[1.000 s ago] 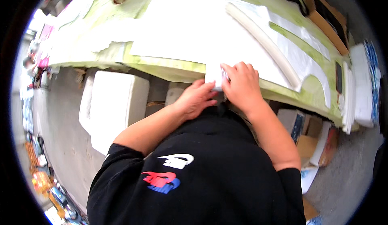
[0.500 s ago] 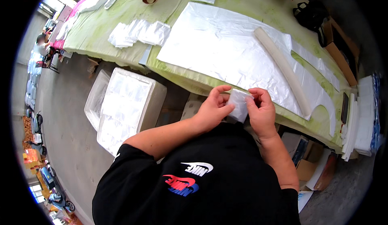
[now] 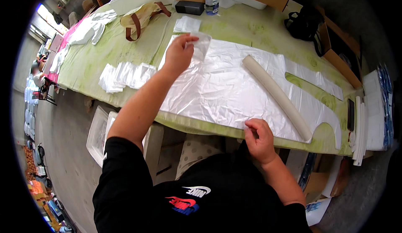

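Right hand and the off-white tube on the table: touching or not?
Apart. The head view shows a stretch of white plastic sheet between the right hand and the off-white tube.

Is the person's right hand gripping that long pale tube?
No, the right hand is apart from the pale tube, to its left.

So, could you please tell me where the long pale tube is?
In the head view, the long pale tube lies slantwise right of centre on the white sheet, its near end to the right of the right hand.
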Demonstrator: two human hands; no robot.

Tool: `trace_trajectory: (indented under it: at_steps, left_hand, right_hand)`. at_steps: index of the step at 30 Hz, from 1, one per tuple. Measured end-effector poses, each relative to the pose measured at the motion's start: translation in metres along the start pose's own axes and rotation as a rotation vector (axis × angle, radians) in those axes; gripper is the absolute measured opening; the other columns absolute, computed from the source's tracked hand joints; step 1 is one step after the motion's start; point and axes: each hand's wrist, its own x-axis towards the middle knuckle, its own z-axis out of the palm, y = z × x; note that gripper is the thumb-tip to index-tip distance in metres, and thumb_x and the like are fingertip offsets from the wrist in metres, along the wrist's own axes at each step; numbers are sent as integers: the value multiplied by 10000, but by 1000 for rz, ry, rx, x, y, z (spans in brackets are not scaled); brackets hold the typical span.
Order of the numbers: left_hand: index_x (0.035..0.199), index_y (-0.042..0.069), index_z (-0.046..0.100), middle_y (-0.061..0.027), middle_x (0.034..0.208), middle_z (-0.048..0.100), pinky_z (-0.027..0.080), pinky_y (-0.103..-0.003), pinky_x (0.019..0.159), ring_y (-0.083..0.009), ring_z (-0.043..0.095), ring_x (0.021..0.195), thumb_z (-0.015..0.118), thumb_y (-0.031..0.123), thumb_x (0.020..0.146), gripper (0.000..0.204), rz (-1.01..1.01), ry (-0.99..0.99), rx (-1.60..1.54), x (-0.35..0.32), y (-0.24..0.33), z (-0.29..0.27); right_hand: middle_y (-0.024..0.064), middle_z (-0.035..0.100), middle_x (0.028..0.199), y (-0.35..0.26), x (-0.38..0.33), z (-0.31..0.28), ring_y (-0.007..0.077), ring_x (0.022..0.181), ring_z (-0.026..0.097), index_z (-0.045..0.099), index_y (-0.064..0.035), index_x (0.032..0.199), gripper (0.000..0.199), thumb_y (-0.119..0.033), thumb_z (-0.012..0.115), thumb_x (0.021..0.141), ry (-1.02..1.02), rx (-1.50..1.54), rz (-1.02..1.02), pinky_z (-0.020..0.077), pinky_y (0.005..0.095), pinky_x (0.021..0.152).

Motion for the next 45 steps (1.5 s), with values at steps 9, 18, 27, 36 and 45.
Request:
trace_trajectory:
  at_steps: [9, 18, 27, 36, 45]
  left_hand:
    - [1217, 172, 752, -50, 1459, 597, 433, -373, 1123, -299, 558, 1323, 556, 61, 885, 401, -79, -31, 395, 129, -74, 48]
    - [1493, 252, 510, -27, 1663, 343, 95, -603, 1260, -295, 184, 1582, 533, 222, 983, 511, 228, -395, 616, 103, -62, 53]
    - [1469, 266, 541, -39, 1656, 356, 103, -641, 1244, -324, 189, 1578, 566, 143, 896, 587, 250, -432, 568, 115, -60, 32]
    - [1471, 304, 552, -30, 1673, 340, 161, -704, 1196, -339, 224, 1569, 692, 319, 949, 540, 275, -283, 688, 114, -88, 32]
    - [1408, 205, 600, -84, 1587, 455, 196, -659, 1209, -385, 321, 1520, 774, 246, 896, 543, 294, -569, 152, -49, 60, 52]
  right_hand:
    - [121, 698, 1006, 1, 10, -7, 325, 903, 661, 680, -67, 1066, 237, -40, 727, 835, -100, 1, -1, 527, 409, 810]
    - [106, 706, 977, 10, 11, -10, 312, 867, 673, 693, -68, 1034, 230, -12, 743, 816, -159, 18, 13, 529, 394, 787]
    - [94, 704, 961, 11, 6, -5, 298, 848, 679, 693, -69, 1008, 226, 3, 756, 803, -132, -58, 6, 535, 389, 774]
    - [115, 696, 931, 9, 3, 0, 325, 821, 672, 687, -48, 991, 221, 40, 748, 797, -47, -94, -7, 532, 410, 740]
    - [139, 587, 1291, 21, 10, -109, 380, 1191, 541, 655, -159, 1332, 538, -151, 755, 804, 28, -787, 220, 406, 496, 1071]
